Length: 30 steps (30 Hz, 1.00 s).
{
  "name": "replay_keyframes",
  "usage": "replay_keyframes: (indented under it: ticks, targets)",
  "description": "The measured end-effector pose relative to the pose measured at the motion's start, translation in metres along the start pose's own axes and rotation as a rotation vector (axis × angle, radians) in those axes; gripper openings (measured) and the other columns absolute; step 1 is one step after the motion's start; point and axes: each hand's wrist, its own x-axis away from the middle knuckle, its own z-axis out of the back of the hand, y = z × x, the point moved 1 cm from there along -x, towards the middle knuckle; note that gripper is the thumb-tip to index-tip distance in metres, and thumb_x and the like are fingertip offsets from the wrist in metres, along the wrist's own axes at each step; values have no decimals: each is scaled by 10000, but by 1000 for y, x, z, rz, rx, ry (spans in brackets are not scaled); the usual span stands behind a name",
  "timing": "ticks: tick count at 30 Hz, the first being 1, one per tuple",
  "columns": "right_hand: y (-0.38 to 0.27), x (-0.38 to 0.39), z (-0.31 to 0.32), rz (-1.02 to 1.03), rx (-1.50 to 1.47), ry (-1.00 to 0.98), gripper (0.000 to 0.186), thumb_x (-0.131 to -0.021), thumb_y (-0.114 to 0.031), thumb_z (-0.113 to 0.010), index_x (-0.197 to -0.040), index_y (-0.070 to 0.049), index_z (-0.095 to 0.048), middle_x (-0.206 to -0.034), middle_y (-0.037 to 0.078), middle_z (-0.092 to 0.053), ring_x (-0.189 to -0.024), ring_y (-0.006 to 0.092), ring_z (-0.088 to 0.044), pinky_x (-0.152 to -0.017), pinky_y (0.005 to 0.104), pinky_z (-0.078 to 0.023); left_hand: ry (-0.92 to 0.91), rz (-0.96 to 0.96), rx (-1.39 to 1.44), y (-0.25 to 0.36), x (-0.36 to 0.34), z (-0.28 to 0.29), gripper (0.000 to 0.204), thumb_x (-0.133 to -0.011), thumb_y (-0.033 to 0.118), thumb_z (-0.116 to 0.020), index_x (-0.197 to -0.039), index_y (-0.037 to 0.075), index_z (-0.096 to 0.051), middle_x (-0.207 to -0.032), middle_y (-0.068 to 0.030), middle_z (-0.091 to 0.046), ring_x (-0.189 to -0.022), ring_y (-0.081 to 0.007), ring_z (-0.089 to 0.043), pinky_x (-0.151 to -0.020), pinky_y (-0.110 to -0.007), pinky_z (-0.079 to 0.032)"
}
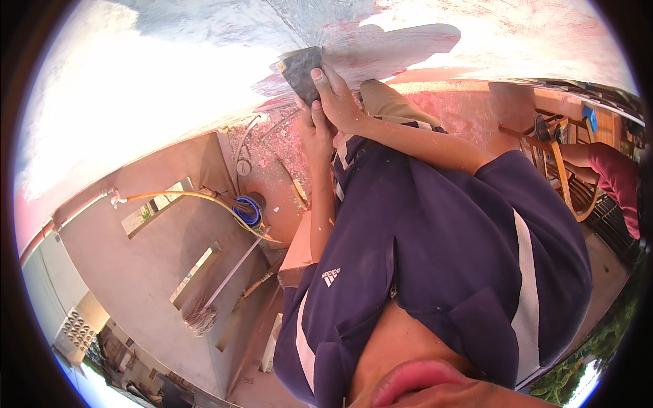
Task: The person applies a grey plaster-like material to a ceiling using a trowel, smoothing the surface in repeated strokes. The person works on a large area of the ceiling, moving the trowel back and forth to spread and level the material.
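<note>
Fingers point(324, 87) of left hand point(317, 138) and right hand point(343, 109) are pinching a scraper point(300, 70); a steady angle should be helping.

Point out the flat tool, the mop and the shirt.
Flat tool point(300, 73): head view, on its dark face.
Mop point(200, 318): head view, on its stringy head.
Shirt point(445, 234): head view, on its dark front.

A dark, flat, angular tool point(300, 73) slants, its wider edge at the pale, pink-streaked wall point(401, 44), its narrower end pointing away.
</note>
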Motion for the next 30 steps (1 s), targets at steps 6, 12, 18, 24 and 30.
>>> replay_keyframes:
  ticks: [6,12,18,24,30]
  targets:
    - [-8,2,0,48,-21,71,394,-1092,-362,-412,-1026,2,-547,-889,94,-550,-834,178,-507,-803,349,-441,-39,50,35,3,-2,1,310,-1073,262,-515,-921,6,-599,-662,41,-523,-569,-31,-453,-495,-216,-357]
    - [-11,-4,-3,60,-36,34,399,-1089,-378,-419,-985,-11,-534,-831,87,-517,-784,170,-476,-774,356,-432,-30,19,-24,4,1,4,311,-1081,265,-501,-952,1,-604,-700,38,-541,-601,-26,-466,-512,-212,-371]
    - [-7,-2,-2,20,-93,26,392,-1088,-367,-421,-1048,-3,-562,-888,110,-579,-821,181,-519,-785,349,-449,-18,107,21,2,1,-4,294,-1083,264,-496,-989,7,-605,-749,27,-574,-627,-32,-487,-533,-212,-395]
    - [-7,0,7,31,50,25,394,-1089,-353,-412,-1070,9,-569,-918,123,-601,-854,188,-553,-806,348,-460,-16,57,19,8,3,-10,292,-1079,273,-507,-976,19,-605,-764,29,-585,-638,-27,-500,-540,-209,-408]
    - [-6,2,7,3,-39,14,409,-1089,-351,-401,-1063,21,-567,-899,136,-598,-847,203,-551,-803,356,-455,-34,140,94,9,8,-10,288,-1080,275,-509,-987,19,-601,-769,28,-587,-648,-23,-504,-540,-204,-406]
